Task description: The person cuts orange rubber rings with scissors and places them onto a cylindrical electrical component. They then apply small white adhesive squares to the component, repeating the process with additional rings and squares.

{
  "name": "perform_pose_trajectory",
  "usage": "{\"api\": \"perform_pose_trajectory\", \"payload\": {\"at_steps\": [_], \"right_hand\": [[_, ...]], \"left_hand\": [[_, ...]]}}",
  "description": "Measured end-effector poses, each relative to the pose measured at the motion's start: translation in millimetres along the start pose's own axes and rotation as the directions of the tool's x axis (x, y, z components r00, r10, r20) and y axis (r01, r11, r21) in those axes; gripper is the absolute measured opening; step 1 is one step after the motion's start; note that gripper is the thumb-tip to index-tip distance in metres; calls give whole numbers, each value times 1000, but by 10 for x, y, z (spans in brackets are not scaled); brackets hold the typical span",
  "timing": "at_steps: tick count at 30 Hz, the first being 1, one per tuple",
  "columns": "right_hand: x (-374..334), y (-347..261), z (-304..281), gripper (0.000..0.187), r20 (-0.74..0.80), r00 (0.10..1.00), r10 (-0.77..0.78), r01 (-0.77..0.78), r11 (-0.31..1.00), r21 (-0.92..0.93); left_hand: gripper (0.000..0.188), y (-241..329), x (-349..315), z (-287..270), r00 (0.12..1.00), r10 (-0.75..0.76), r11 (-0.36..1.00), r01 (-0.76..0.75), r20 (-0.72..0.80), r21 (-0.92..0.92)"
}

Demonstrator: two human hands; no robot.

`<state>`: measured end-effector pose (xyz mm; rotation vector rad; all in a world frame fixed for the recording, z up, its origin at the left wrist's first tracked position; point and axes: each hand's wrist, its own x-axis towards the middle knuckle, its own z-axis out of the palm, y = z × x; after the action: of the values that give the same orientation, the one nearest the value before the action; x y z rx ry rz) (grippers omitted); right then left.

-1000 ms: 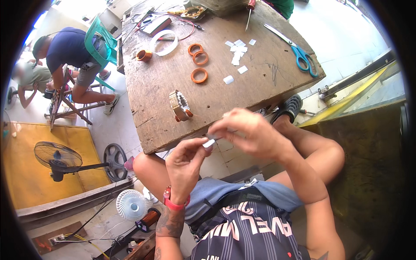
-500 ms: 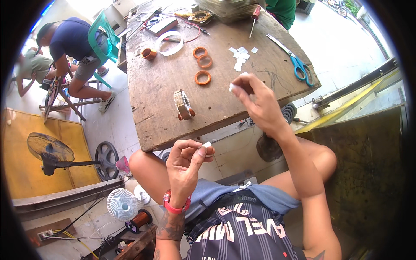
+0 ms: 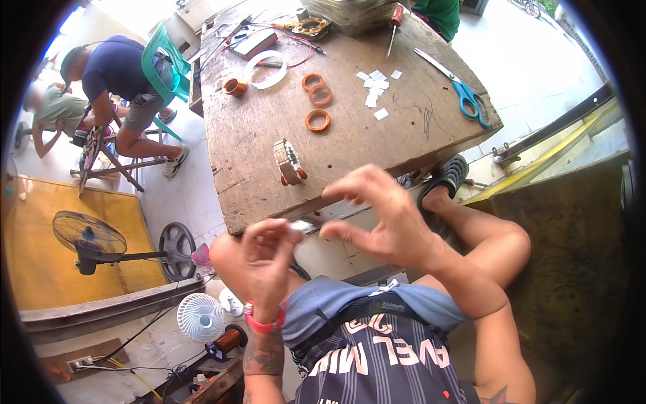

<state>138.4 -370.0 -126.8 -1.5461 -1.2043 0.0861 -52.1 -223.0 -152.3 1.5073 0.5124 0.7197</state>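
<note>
My left hand (image 3: 267,249), with a red watch on its wrist, is closed over my lap. It pinches a small white piece (image 3: 303,226), blurred by motion, between thumb and fingertips. My right hand (image 3: 380,219) is just to its right, thumb and fingers spread apart, with nothing visible between them. On the near part of the wooden table (image 3: 252,155) stands a ring-shaped metal core (image 3: 284,161) with white inserts and orange copper windings at its lower end. Several small white slips (image 3: 374,85) lie scattered farther back, and one slip (image 3: 381,114) lies nearer.
Copper coil rings (image 3: 317,120), a copper-wound bobbin (image 3: 235,87), a white ring (image 3: 266,69), a screwdriver (image 3: 395,28) and blue-handled scissors (image 3: 464,94) lie on the table. A small white fan (image 3: 200,316) and a wire spool (image 3: 227,341) are at lower left. Other people sit at far left.
My right hand has come down and left from the table, towards my left hand. The white piece at its fingertips no longer shows, and its fingers have spread. My left hand still pinches a white piece.
</note>
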Motion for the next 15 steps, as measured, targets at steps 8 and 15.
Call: {"api": "perform_pose_trajectory", "payload": {"at_steps": [8,15], "right_hand": [[-17,214,281,26,127,952,279,-262,956,-134],[-146,239,214,24,227,920,319,-282,942,-181]], "left_hand": [[18,-408,984,-240,991,128,963,-116,-35,242],[17,-475,1067,-37,989,144,892,-122,-19,436]]}}
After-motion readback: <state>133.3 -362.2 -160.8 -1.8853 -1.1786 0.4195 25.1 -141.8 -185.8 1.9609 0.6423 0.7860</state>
